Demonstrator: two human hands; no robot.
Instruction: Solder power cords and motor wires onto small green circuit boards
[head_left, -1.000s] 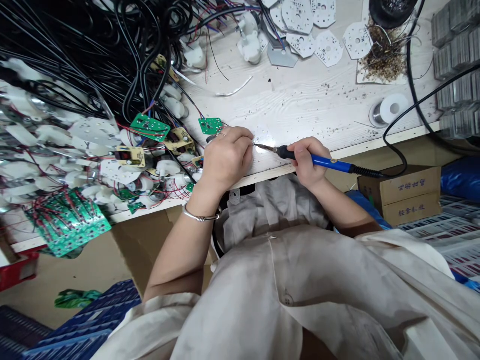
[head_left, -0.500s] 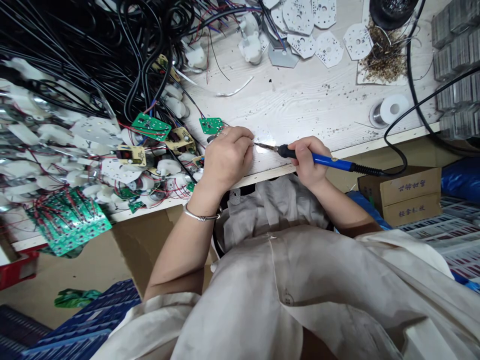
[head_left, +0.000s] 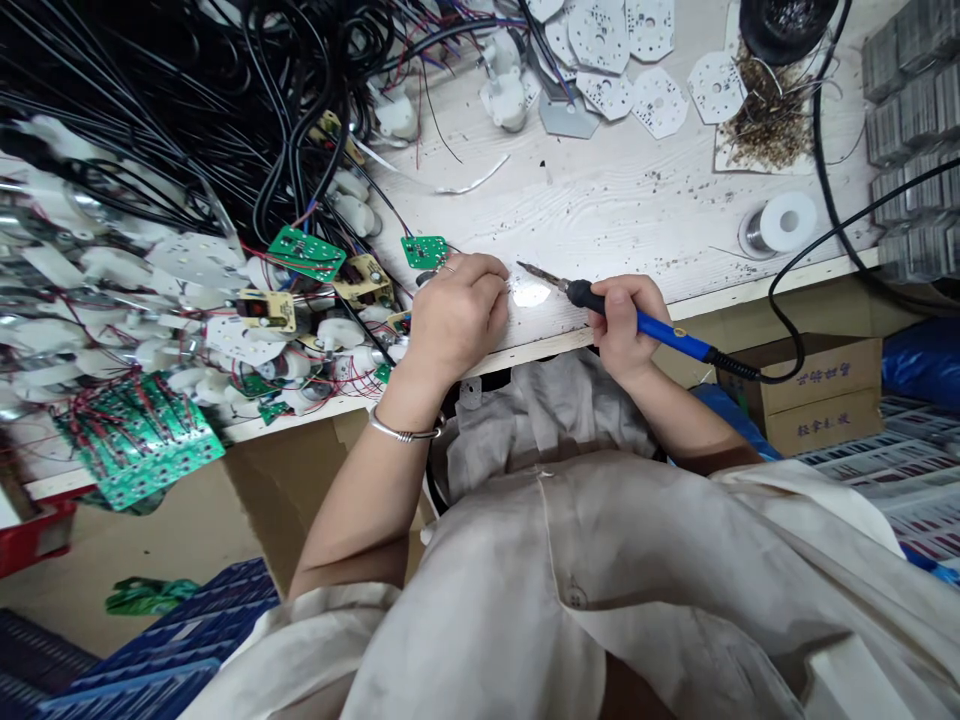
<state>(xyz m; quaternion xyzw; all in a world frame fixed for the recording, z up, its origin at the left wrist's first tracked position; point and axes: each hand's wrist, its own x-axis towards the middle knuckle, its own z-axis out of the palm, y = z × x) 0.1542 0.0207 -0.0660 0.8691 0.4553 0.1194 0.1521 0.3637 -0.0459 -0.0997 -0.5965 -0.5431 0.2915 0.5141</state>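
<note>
My right hand (head_left: 626, 325) grips a blue-handled soldering iron (head_left: 664, 330) like a pen, and its bare metal tip points up-left over the white table (head_left: 600, 200). The tip hangs clear of my left hand (head_left: 457, 320), a short gap from the fingertips. Those fingers are curled down on the table, and whatever lies beneath them is hidden. A small green circuit board (head_left: 424, 252) with wires sits against the far side of that hand. A metal bangle (head_left: 405, 432) circles my left wrist.
Heaps of black cables (head_left: 225, 100) and wired white parts lie to the left, beside a stack of green circuit boards (head_left: 139, 440). White octagonal boards (head_left: 660, 103) lie at the back. A solder spool (head_left: 780, 222) stands right; a cardboard box (head_left: 814, 380) sits below the table edge.
My right hand has moved right and lifted the iron, so its tip has drawn away from my left fingertips. My left hand has stayed in place.
</note>
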